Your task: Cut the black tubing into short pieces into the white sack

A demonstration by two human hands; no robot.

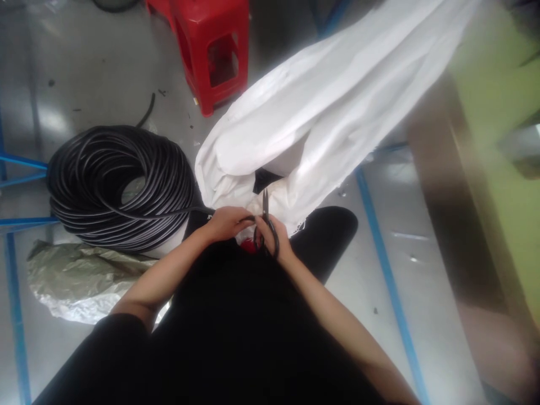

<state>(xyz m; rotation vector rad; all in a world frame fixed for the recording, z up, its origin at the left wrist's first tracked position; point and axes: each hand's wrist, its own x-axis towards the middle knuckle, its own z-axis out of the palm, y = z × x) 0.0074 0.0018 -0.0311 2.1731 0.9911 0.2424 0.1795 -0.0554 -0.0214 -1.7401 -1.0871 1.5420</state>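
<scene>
Pinching blk cord (200, 210) in L hand (228, 223), gripping scissors (265, 203) in R hand (275, 232).
Wrapping both grips snug, no gap showing; pointing scissors fwd, approx square to cord's L–R run; trailing cord leftward to coil (166, 169), nearer L hand.

Surroundings: a red plastic stool (199, 62), cut by the upper edge; a glossy grey floor (101, 62) with small dark scraps (161, 91); a blue floor stripe (389, 275) at right and another blue stripe (16, 315) at far left; a crumpled, shiny grey sheet (84, 278), lower left; a blurred yellow-green surface (493, 101), right.
</scene>
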